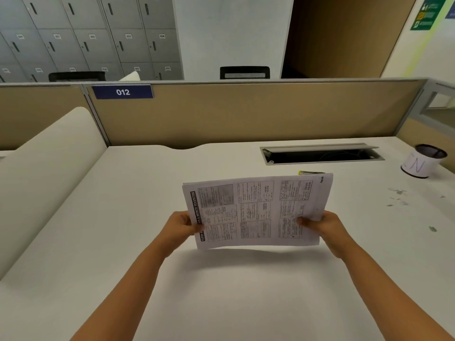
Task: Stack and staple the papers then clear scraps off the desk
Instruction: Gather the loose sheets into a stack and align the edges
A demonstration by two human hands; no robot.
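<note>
A stack of printed papers [256, 212] is held upright above the white desk [221, 291], turned sideways, its lower long edge just off the surface. My left hand [181, 226] grips the stack's left short edge, and my right hand [325, 223] grips the right short edge, thumbs on the front page. Behind the papers' top right corner, a small yellow and black item [310, 172], possibly a stapler, peeks out on the desk. Small paper scraps [398, 195] lie scattered on the desk to the right.
A white cup with a dark rim [422, 161] stands at the far right. An open cable slot [320, 153] is set in the desk's back. A tan partition [246, 112] walls the back, and a cream divider [49, 173] borders the left.
</note>
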